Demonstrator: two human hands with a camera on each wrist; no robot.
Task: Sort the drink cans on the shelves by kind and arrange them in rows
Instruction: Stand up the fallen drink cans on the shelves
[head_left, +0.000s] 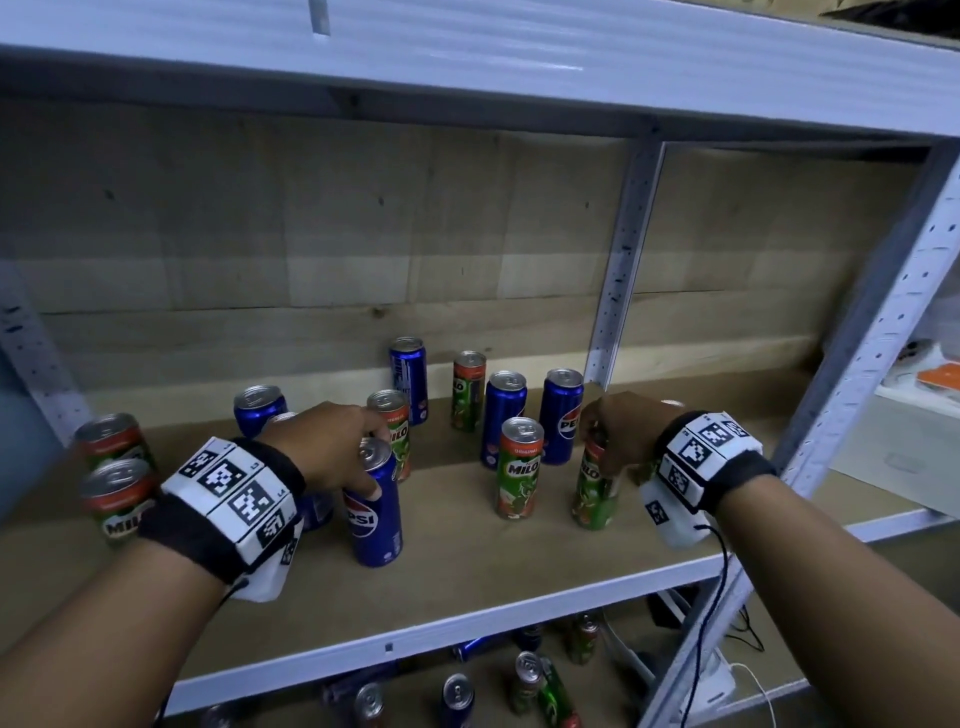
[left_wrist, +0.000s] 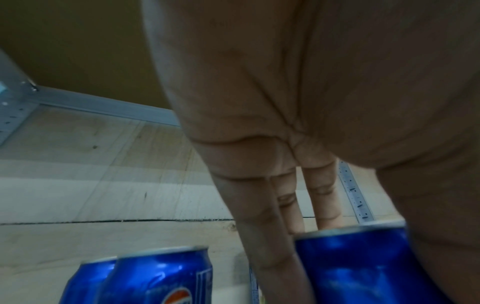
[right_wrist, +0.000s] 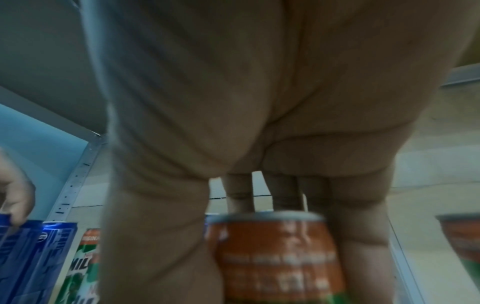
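Drink cans stand mixed on the shelf (head_left: 467, 561), blue Pepsi among green-and-orange Milo, so I judge the sorting step is under way, with no full rows formed.

Nearest the front edge, my left hand (head_left: 332, 447) has its grip curled over the top of a Pepsi can (head_left: 375, 512); the left wrist view shows fingers (left_wrist: 262, 236) down the far side of the blue wall and the thumb on the near side. My right hand (head_left: 626, 434) grips a Milo can (head_left: 592, 491) the same way from above, near the front right of the shelf, fingers (right_wrist: 353, 226) wrapped round its orange shoulder. Both cans look upright; whether their bases touch the shelf I cannot tell.

At the left end two Milo cans (head_left: 117, 478) stand close together. Just behind my left hand sit more Pepsi cans (head_left: 260, 408). Further back, mid-shelf, Milo and Pepsi stand interleaved, one blue can (head_left: 409, 376) nearest the back wall.

Next, I judge each held can must go to its own kind: Pepsi towards the blue group, Milo towards a Milo group, set down upright without knocking neighbours.
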